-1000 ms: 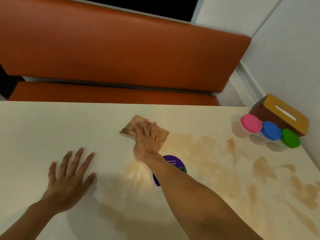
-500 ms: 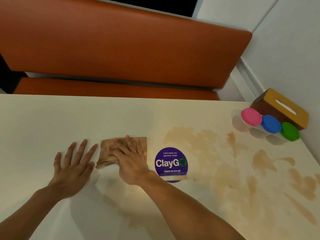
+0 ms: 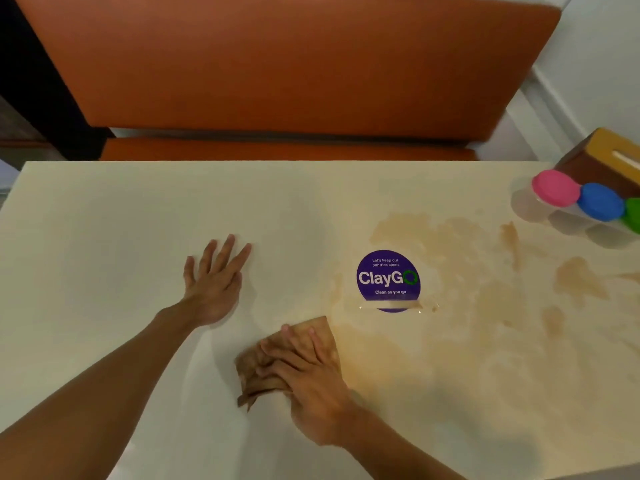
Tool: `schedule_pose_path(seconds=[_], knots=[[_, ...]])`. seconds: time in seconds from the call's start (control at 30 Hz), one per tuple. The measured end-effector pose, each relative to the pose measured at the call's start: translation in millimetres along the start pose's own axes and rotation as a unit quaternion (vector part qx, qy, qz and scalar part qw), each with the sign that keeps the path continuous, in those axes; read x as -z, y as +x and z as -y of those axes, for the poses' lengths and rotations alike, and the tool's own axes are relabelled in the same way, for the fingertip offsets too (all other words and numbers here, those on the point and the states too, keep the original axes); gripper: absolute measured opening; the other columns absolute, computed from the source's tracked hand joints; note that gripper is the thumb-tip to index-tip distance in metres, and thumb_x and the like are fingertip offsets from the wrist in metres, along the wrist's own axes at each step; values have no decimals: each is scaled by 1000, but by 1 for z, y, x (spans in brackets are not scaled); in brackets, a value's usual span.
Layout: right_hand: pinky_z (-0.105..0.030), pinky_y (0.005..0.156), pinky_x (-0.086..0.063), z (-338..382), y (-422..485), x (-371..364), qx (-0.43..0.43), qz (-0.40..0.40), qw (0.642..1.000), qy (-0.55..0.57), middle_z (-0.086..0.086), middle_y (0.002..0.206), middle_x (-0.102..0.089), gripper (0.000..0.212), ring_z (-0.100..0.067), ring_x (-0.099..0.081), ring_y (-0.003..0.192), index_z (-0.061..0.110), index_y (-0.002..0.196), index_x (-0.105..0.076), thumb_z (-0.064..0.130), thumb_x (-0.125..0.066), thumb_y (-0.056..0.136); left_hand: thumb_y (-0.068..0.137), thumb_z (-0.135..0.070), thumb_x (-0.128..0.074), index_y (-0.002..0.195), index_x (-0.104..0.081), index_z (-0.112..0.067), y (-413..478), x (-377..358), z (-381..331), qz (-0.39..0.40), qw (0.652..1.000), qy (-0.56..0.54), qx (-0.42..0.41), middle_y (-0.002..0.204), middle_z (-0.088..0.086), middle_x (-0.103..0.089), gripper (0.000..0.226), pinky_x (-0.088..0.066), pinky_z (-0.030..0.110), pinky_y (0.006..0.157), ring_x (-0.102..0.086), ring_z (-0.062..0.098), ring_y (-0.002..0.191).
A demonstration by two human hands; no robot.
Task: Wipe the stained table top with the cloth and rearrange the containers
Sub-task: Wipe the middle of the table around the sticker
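Note:
A brown, stained cloth point(image 3: 322, 329) lies flat on the cream table top point(image 3: 104, 220), near its front middle. My right hand point(image 3: 304, 379) presses on the cloth with straight fingers. My left hand point(image 3: 214, 275) rests flat on the bare table, fingers spread, up and to the left of the cloth. Brown stains point(image 3: 485, 289) cover the right half of the table. Three clear containers stand in a row at the far right: one with a pink lid point(image 3: 555, 187), one with a blue lid point(image 3: 601, 201), one with a green lid point(image 3: 633, 213) cut by the frame edge.
A round purple "ClayGo" sticker point(image 3: 388, 280) is on the table's middle. A brown tissue box point(image 3: 602, 157) with a yellow top stands behind the containers by the wall. An orange bench seat point(image 3: 277, 64) runs along the table's far side.
My right hand has slid the cloth from the far middle of the table toward me and leftward, then down to the front. My left hand has stayed flat on the table.

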State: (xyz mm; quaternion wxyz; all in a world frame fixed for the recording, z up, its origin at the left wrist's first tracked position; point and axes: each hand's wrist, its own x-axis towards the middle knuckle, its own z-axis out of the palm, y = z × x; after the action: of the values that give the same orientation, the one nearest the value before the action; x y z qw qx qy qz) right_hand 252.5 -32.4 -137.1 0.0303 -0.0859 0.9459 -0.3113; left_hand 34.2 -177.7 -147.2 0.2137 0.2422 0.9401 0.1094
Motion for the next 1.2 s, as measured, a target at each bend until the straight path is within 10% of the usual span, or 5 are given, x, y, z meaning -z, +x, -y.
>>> schedule_pose_path(seconds=[0.3, 0.43, 0.63, 0.87, 1.2], knots=[[-13, 113, -12, 25, -35, 25, -61, 37, 988, 137, 10, 138, -54, 36, -1, -34, 135, 22, 130, -58, 22, -39, 99, 102, -33, -18, 149, 7, -49, 1, -3, 0, -1, 1000, 3, -1, 158, -14, 23, 54, 18, 48, 114, 26, 14, 144], [-26, 95, -45, 19, 10, 85, -105, -4, 956, 275, 0, 110, -66, 23, -9, -59, 103, 15, 111, -58, 19, -37, 102, 102, -34, -17, 149, 8, -48, 1, -4, 1, -1, 1000, 8, -2, 158, -14, 24, 55, 18, 48, 114, 26, 14, 144], [-43, 111, -35, -51, 99, 122, -101, -124, 985, 60, -7, 143, -51, 46, -27, -46, 133, 13, 141, -46, 7, -45, 95, 102, -35, -15, 148, 12, -47, 2, -5, -1, -6, 1000, 22, -2, 158, -12, 25, 55, 18, 49, 114, 28, 16, 144], [-50, 118, 13, -80, 107, 40, -204, -39, 967, -149, -2, 163, 5, 63, -29, 15, 149, 31, 152, -20, 15, -45, 96, 102, -35, -15, 148, 11, -48, 2, -7, 1, -12, 1000, 20, -2, 158, -12, 24, 55, 18, 50, 113, 27, 15, 144], [-47, 118, 6, -19, 47, -12, -104, -73, 987, -99, 2, 163, -6, 71, -24, 6, 150, 30, 150, -27, 10, -54, 88, 103, -33, -16, 149, 7, -47, 3, -4, 3, -4, 1000, 9, -8, 158, -13, 23, 54, 18, 50, 113, 27, 15, 144]])
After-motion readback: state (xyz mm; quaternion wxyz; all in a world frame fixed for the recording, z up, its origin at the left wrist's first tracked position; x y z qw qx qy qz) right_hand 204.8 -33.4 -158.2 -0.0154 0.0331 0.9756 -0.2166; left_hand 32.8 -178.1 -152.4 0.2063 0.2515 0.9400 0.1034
